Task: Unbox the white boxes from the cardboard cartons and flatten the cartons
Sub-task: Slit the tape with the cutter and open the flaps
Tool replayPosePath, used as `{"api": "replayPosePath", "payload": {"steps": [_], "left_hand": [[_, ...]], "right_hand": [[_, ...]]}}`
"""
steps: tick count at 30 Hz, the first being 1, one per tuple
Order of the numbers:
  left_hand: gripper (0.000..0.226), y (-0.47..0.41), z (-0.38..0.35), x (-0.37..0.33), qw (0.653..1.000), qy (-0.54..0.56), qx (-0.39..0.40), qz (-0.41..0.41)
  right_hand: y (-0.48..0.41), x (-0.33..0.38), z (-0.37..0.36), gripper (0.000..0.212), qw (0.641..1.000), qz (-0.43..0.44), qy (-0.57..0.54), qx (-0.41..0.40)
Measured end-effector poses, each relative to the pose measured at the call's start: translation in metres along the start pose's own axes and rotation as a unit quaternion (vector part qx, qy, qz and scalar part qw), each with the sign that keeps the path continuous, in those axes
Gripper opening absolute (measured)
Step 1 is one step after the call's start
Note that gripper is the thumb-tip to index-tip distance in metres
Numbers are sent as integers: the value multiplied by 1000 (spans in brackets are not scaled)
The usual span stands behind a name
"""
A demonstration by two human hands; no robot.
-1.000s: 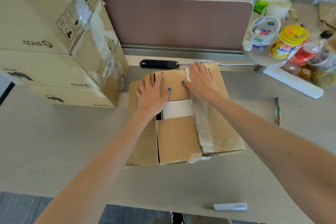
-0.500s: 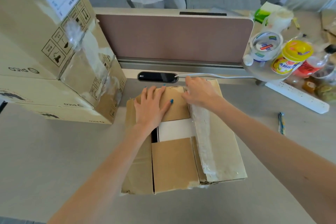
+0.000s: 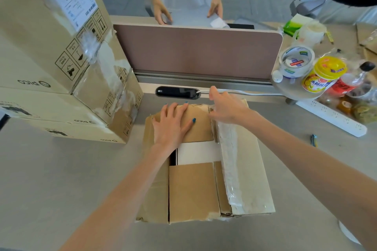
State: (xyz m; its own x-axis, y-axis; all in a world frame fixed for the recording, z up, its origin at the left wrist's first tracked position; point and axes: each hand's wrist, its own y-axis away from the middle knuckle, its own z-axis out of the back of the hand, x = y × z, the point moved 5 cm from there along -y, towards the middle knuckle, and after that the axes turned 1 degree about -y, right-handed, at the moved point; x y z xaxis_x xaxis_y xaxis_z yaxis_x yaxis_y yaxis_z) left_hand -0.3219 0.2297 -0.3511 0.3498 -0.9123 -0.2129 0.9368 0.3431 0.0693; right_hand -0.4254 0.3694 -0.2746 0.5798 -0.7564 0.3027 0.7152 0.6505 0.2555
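A brown cardboard carton [image 3: 193,189] lies on the grey desk in front of me, its top flaps partly folded in. Between the far and near inner flaps a strip of a white box [image 3: 199,153] shows. My left hand [image 3: 173,124] rests flat with spread fingers on the far inner flap. My right hand [image 3: 226,106] reaches to the carton's far edge, fingers curled at the far end of the taped right flap [image 3: 240,161]; whether it grips that flap or the loose clear tape there I cannot tell.
Stacked cardboard cartons [image 3: 61,71] fill the left of the desk. A pink divider panel [image 3: 195,51] stands behind, with another person's hands beyond it. Tape roll [image 3: 295,61], jars and bottles [image 3: 324,75] and a white power strip [image 3: 330,116] crowd the right. A white cable [image 3: 255,92] runs behind the carton.
My right hand has shifted from lying flat on the flaps to the carton's far edge, fingers curling there. The left hand stays pressed on the far flap. The view has moved closer.
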Motion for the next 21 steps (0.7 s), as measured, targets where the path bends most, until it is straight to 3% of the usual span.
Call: {"api": "replayPosePath", "payload": {"steps": [4, 7, 10, 12, 14, 17, 21], "left_hand": [[64, -4, 1, 0, 1000, -8, 0, 7], [68, -3, 3, -3, 1000, 4, 8, 2], [66, -1, 3, -3, 1000, 4, 23, -11], [65, -1, 3, -5, 999, -6, 31, -22], [68, 1, 6, -7, 998, -34, 23, -37], [73, 10, 7, -12, 995, -55, 12, -76], [88, 29, 1, -9, 995, -37, 15, -95]], "right_hand": [[2, -24, 49, 34, 998, -17, -34, -56], [16, -57, 75, 43, 999, -10, -19, -30], [33, -60, 63, 48, 986, -28, 158, -36], [41, -50, 57, 46, 936, -8, 347, -59], [49, -50, 52, 44, 893, 6, 446, -55], [60, -61, 37, 44, 888, -11, 458, -30], [71, -74, 5, 64, 936, -35, 350, 17]]}}
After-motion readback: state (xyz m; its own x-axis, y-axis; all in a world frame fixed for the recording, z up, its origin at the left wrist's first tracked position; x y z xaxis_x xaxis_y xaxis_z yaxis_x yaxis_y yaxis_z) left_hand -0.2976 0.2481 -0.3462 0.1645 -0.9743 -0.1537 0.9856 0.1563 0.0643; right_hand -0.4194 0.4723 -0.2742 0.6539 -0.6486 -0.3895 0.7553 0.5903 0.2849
